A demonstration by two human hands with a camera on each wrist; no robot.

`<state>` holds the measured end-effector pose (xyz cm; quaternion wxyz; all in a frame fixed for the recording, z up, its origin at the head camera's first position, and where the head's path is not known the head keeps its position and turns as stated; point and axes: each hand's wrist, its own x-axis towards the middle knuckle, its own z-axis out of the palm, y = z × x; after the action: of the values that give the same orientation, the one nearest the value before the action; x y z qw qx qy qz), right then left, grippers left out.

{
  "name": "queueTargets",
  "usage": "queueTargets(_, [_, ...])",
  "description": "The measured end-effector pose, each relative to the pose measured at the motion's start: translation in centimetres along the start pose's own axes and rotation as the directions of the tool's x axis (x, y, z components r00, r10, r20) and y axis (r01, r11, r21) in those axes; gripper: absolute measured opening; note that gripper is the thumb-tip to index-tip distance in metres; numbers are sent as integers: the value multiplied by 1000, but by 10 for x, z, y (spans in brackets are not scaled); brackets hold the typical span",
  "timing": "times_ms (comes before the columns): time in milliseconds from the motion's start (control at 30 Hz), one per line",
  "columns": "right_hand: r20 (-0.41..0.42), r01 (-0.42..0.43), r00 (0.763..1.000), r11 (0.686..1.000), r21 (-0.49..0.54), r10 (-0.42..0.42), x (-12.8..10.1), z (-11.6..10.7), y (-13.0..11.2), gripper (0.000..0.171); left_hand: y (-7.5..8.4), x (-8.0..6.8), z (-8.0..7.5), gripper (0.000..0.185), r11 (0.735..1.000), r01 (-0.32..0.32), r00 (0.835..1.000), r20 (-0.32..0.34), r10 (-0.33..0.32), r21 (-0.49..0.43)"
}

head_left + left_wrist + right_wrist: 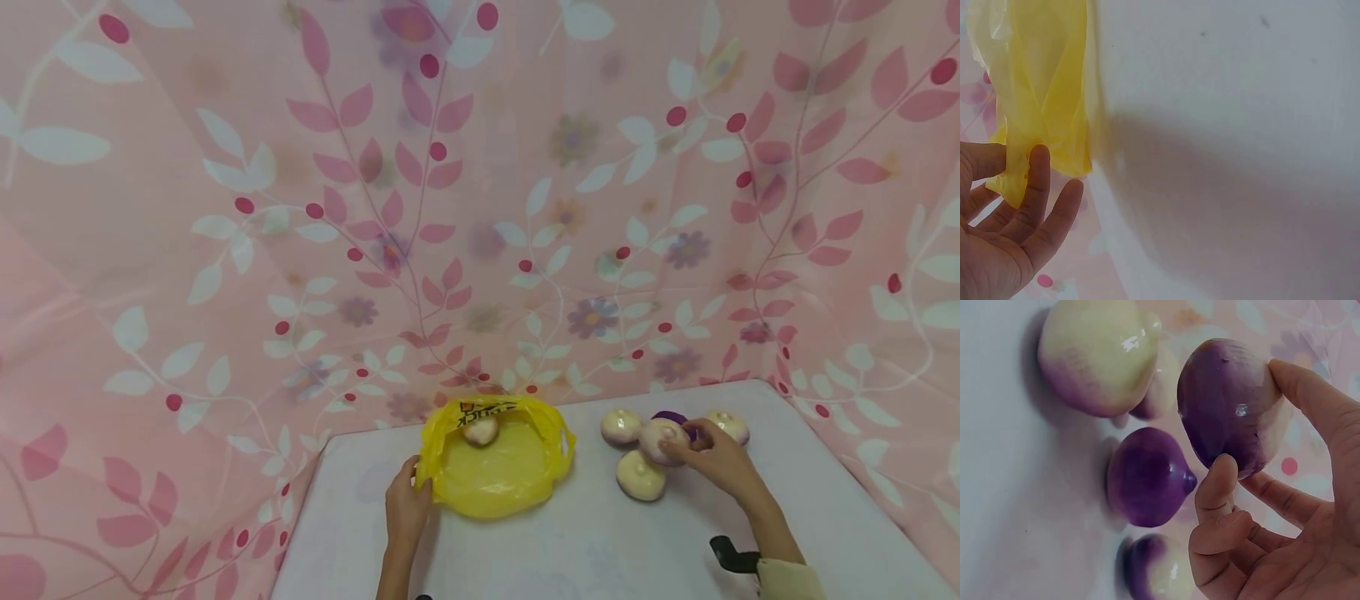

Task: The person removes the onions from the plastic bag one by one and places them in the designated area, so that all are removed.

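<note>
A yellow plastic bag [517,475] lies open on the white table [600,550] with one pale bulb [480,430] inside it. My left hand [412,485] pinches the bag's near left edge; in the left wrist view, thumb and forefinger of that hand [1021,157] hold a fold of the bag [1041,81]. To the right lies a cluster of purple-and-cream bulbs. My right hand [686,446] grips one of them [660,437]. In the right wrist view this hand [1254,419] holds the bulb [1222,400] between thumb and fingers, slightly lifted.
Loose bulbs lie around the right hand: one left [621,425], one near [640,475], one far right [731,425], and a dark purple one [1147,478] behind. Pink leaf-patterned cloth [480,208] hangs behind and beside the table. The table edge runs close on the left.
</note>
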<state>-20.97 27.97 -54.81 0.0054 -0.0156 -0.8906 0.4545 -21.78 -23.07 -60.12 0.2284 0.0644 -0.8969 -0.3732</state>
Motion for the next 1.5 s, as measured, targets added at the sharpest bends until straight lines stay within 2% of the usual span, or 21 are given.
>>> queueTargets(267, [55, -114, 992, 993, -31, 116, -8, -9, 16, 80, 1, 0, -2, 41, 1000, 28, 999, 34, -28, -7])
queueTargets(733, [82, -208, 974, 976, -66, 213, -7, -10, 36, 82, 1, 1, -1, 42, 1000, 26, 999, 43, -26, 10])
queueTargets(1033, [90, -218, 971, 974, -62, 223, -9, -7, 43, 79, 0, 0, -1, 42, 1000, 8, 1000, 25, -8, 6])
queueTargets(1500, [74, -183, 979, 977, -110, 192, -11, -1, 48, 71, -1, -2, -3, 42, 1000, -16, 1000, 14, 16, 11])
